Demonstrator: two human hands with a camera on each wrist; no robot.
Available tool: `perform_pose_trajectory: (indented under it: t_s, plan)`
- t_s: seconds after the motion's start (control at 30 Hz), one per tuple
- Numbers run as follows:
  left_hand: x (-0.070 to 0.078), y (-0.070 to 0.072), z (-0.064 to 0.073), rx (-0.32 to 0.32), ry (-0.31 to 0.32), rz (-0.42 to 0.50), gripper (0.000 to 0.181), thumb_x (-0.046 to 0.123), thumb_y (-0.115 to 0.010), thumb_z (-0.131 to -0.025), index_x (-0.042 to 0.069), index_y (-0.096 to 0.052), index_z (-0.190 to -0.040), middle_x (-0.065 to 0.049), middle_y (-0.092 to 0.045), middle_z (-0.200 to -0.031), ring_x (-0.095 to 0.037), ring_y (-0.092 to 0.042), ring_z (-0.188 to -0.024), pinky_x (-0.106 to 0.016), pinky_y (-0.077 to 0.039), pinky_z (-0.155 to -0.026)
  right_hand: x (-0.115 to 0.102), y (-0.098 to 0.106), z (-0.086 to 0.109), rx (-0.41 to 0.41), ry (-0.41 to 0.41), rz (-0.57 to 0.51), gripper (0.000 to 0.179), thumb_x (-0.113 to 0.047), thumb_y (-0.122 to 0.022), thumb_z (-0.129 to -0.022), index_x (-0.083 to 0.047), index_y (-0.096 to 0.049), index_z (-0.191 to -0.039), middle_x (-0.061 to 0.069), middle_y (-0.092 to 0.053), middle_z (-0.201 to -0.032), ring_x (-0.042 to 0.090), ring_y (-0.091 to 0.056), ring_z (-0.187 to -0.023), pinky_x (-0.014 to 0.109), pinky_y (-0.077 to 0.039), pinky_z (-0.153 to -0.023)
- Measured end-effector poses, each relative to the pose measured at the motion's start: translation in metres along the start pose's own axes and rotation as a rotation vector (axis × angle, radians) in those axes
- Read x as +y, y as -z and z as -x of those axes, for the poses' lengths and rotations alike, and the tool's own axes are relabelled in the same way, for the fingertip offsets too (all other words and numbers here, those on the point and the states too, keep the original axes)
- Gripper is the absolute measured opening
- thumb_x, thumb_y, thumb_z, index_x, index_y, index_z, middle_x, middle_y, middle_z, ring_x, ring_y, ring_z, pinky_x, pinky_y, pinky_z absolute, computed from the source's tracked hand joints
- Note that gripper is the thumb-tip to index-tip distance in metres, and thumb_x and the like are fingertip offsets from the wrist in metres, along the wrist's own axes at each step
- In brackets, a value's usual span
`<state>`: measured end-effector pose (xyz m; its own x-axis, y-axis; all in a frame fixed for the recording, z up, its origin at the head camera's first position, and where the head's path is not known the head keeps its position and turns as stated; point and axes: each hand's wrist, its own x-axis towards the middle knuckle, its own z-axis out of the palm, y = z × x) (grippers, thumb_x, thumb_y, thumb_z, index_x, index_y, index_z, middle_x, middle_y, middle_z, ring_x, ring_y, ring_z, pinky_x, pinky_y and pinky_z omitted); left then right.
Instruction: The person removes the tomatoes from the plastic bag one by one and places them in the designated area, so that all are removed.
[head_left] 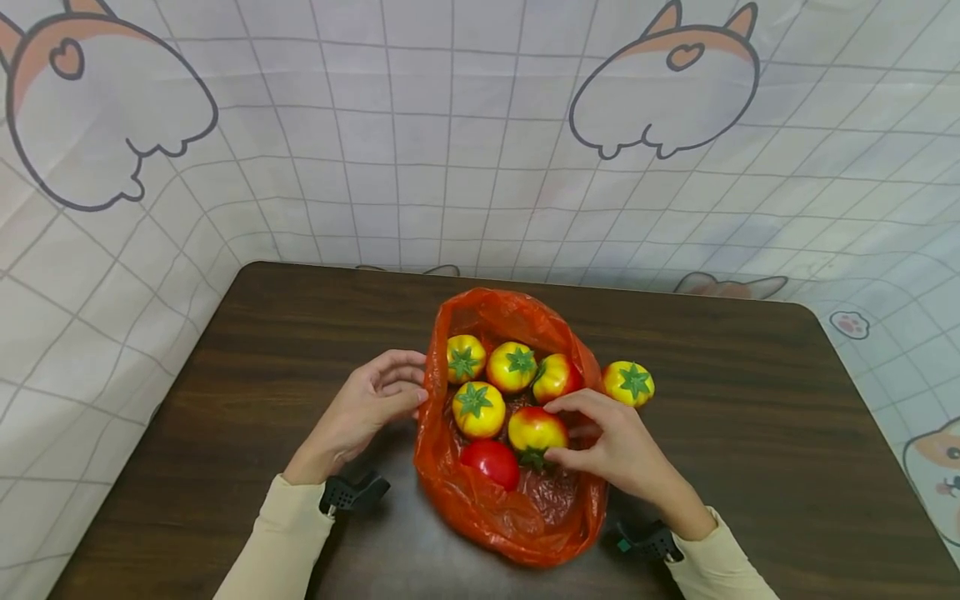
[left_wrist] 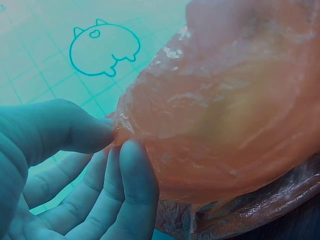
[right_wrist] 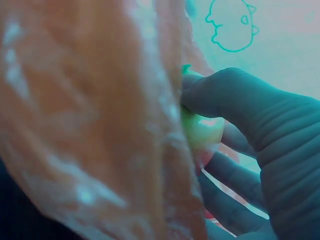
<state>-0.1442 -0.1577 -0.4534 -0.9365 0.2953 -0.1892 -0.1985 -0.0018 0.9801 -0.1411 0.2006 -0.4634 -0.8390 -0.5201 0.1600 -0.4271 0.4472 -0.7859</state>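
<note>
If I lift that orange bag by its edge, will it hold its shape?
Probably not: the orange bag is thin, crinkled film, likely floppy. The left hand pinches its rim easily. The round tomatoes inside may roll together.

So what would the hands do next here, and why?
Probably let go of the tomato: the right hand grips it inside the orange bag, whose edge the left hand pinches open. One more tomato sits outside on the table.
</note>
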Motion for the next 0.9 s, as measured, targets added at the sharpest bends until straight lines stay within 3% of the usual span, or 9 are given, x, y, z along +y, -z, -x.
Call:
perform_pose_trajectory:
  t_s: [0.3, 0.5, 0.73, 0.9]
  plan:
    - [-0.001, 0.0, 0.0, -0.005, -0.013, 0.009, 0.052, 0.011, -0.072, -0.097, 0.007, -0.048, -0.143, -0.008, -0.063, -0.122, -0.014, -0.071, -0.099, -0.029, -0.063, -0.088, -0.004, 0.015, 0.001, 0.082, 0.029, 0.043, 0.049, -0.02, -0.092, -0.078, -0.022, -0.07, -0.122, 0.001, -0.071, -0.122, 0.011, -0.072, -0.097, 0.026, -0.064, -0.078]
    - [0.001, -0.001, -0.001, -0.011, -0.02, 0.027, 0.052, 0.011, -0.072, -0.096, 0.006, -0.049, -0.142, -0.007, -0.064, -0.121, -0.012, -0.071, -0.096, -0.029, -0.063, -0.086, -0.008, 0.03, 0.004, 0.172, 0.03, 0.001, 0.051, -0.009, -0.091, -0.077, -0.018, -0.071, -0.123, 0.004, -0.07, -0.119, 0.006, -0.07, -0.101, 0.027, -0.064, -0.079]
    - [0.001, -0.001, 0.0, -0.003, -0.014, 0.024, 0.048, 0.011, -0.071, -0.097, 0.008, -0.05, -0.141, -0.007, -0.064, -0.12, -0.013, -0.071, -0.096, -0.03, -0.064, -0.086, -0.011, 0.044, 0.01, 0.267, 0.032, -0.058, 0.053, 0.003, -0.087, -0.077, -0.012, -0.07, -0.125, 0.006, -0.069, -0.122, 0.0, -0.068, -0.107, 0.021, -0.062, -0.08]
    - [0.001, 0.0, 0.001, -0.003, -0.017, 0.015, 0.05, 0.011, -0.071, -0.097, 0.007, -0.049, -0.142, -0.008, -0.063, -0.121, -0.014, -0.071, -0.098, -0.031, -0.064, -0.086, -0.009, 0.053, 0.017, 0.326, 0.015, -0.091, 0.053, 0.007, -0.086, -0.076, -0.007, -0.07, -0.125, -0.004, -0.067, -0.122, 0.002, -0.068, -0.108, 0.02, -0.062, -0.081]
